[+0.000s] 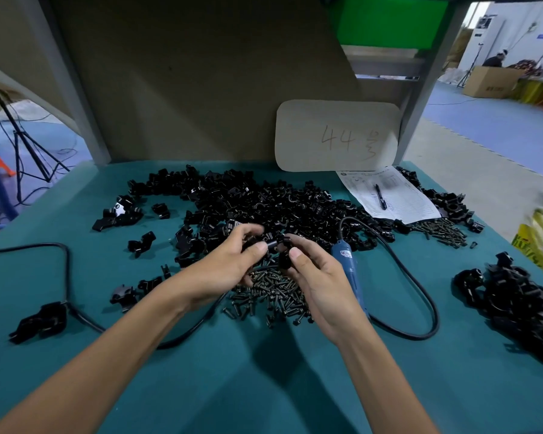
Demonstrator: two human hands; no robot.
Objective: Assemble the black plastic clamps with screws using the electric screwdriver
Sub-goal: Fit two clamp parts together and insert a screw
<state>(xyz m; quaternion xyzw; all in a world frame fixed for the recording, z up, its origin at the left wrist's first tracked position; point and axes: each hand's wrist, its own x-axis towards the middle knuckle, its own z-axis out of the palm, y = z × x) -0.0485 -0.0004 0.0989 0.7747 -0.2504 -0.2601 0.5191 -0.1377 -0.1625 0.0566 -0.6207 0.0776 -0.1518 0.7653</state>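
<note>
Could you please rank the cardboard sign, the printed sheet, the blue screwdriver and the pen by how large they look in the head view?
1. Cardboard sign.
2. Printed sheet, clearly smaller, though the sign hides its far edge.
3. Blue screwdriver; nearness to the camera flatters it, and the right hand covers part.
4. Pen, smallest.

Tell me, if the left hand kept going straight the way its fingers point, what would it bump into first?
Probably the black clamp piece that the left hand already pinches, with the right hand just beyond, though depth is hard to judge.

Glossy black plastic clamps (264, 202), dull metal screws (270, 296), matt teal table (248, 371)
</note>
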